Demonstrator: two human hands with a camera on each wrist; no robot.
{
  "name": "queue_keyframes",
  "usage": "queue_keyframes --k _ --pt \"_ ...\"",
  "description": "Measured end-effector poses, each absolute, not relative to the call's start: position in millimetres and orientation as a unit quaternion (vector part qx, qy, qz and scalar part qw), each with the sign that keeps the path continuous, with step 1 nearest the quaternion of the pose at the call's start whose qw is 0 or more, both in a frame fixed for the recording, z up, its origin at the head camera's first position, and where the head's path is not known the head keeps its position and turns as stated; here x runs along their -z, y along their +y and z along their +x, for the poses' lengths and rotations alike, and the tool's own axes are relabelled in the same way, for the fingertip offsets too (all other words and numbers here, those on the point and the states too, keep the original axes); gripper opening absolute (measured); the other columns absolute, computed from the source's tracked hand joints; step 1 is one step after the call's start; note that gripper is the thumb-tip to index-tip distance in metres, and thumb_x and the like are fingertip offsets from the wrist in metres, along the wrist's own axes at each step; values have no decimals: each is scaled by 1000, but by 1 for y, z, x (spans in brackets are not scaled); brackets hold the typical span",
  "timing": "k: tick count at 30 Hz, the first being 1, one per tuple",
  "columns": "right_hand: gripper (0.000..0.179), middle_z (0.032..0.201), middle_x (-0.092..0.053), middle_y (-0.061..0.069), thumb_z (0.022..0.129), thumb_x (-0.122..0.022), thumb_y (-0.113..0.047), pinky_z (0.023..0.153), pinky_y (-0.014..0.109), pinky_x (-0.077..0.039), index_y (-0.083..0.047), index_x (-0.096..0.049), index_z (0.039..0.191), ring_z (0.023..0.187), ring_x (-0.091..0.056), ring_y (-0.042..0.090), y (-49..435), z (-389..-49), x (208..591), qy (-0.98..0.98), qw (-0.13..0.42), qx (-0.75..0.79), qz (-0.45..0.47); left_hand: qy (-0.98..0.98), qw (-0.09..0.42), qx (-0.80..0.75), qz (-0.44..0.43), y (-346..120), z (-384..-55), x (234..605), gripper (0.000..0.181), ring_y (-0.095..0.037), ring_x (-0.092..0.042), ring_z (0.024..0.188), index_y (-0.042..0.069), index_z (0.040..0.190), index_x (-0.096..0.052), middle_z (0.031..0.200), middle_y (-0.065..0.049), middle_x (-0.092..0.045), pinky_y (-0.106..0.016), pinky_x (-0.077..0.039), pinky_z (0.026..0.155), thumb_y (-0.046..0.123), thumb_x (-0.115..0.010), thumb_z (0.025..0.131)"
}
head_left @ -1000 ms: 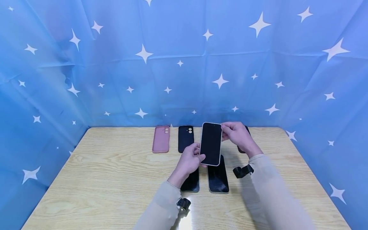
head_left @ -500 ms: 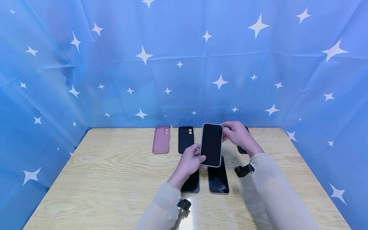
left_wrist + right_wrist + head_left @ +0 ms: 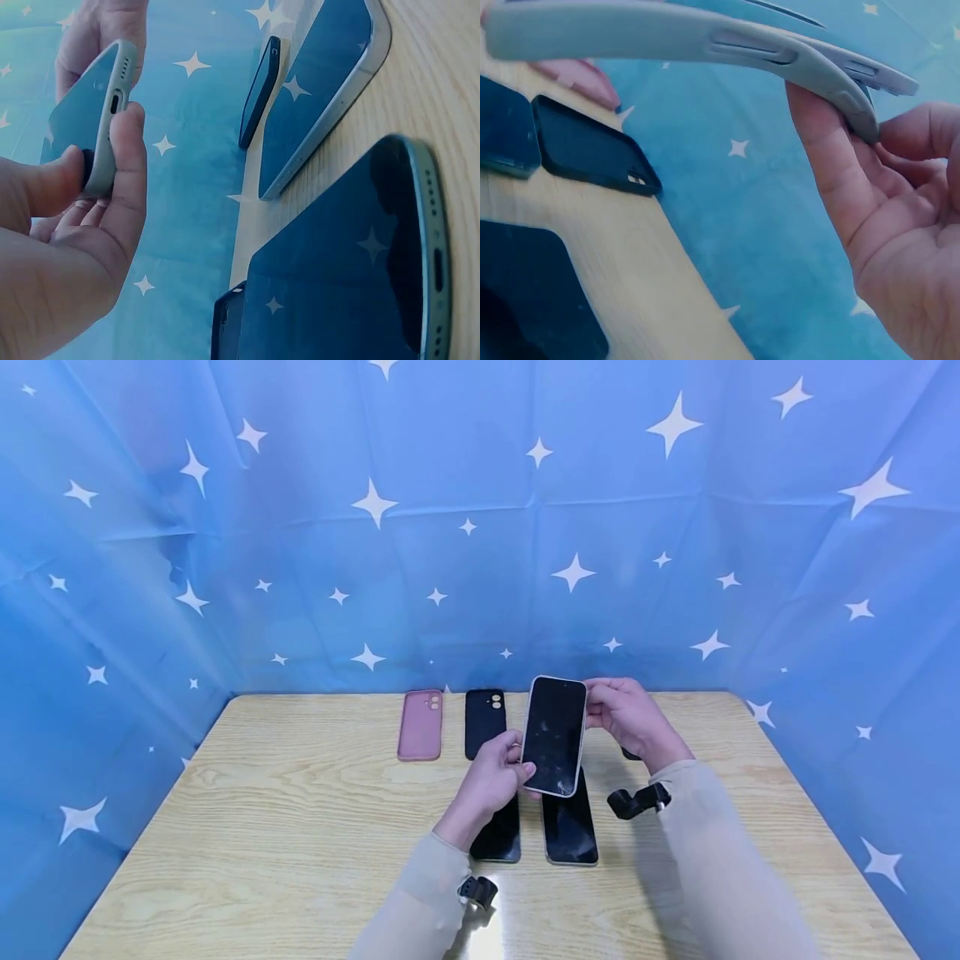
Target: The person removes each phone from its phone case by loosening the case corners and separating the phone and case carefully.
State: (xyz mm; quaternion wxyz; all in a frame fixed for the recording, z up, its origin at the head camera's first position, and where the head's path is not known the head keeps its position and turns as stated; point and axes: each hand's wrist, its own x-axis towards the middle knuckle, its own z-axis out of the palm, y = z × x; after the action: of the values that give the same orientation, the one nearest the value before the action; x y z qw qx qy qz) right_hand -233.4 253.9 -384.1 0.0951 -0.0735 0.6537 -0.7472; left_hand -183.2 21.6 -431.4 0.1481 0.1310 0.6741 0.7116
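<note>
A phone point(image 3: 553, 735) in a pale grey case point(image 3: 622, 36) is held up over the table, dark screen facing the head camera. My left hand point(image 3: 489, 777) grips its lower left part, thumb on the screen's edge and fingers behind. At the upper right, my right hand point(image 3: 626, 714) pinches a corner of the case. In the right wrist view that end of the case bends down, and a gap shows between it and the phone. The port end point(image 3: 116, 101) sits by the left index finger, and the case covers that end.
Two more phones, a left one point(image 3: 501, 837) and a right one point(image 3: 570, 827), lie screen up below the hands. Behind them lie a pink case point(image 3: 420, 727) and a black case point(image 3: 484, 722). Another dark case point(image 3: 632, 755) is mostly hidden behind the right hand.
My right hand has shifted slightly right with the case's corner, and the phone's top leans further right. Specks of reflection now show on its screen. The left hand has stayed almost still.
</note>
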Motion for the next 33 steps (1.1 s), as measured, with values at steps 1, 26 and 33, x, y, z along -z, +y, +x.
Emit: queue_keyframes --k 1,26,33 --pt "39 86 -75 4 101 -37 8 68 27 -64 -5 -73 97 75 -71 15 254 -233 385 638 103 759 -75 675 149 -710 131 21 -183 431 24 -23 -73 82 -7 118 -59 105 -24 -72 -63 -62 79 -16 -50 98" --pt "35 97 -73 11 109 -52 -11 80 33 -66 15 -59 132 79 -72 16 237 -212 395 776 82 622 -66 674 124 -724 80 17 -193 427 21 -17 -68 79 -6 119 -59 104 -21 -73 -54 -65 77 -11 -54 100" --pt "35 97 -73 16 108 -52 -10 80 34 -66 16 -59 130 78 -73 19 238 -203 398 785 102 606 -79 679 122 -721 71 17 -194 425 19 -18 -70 78 -6 119 -60 106 -21 -73 -49 -66 76 -10 -53 101"
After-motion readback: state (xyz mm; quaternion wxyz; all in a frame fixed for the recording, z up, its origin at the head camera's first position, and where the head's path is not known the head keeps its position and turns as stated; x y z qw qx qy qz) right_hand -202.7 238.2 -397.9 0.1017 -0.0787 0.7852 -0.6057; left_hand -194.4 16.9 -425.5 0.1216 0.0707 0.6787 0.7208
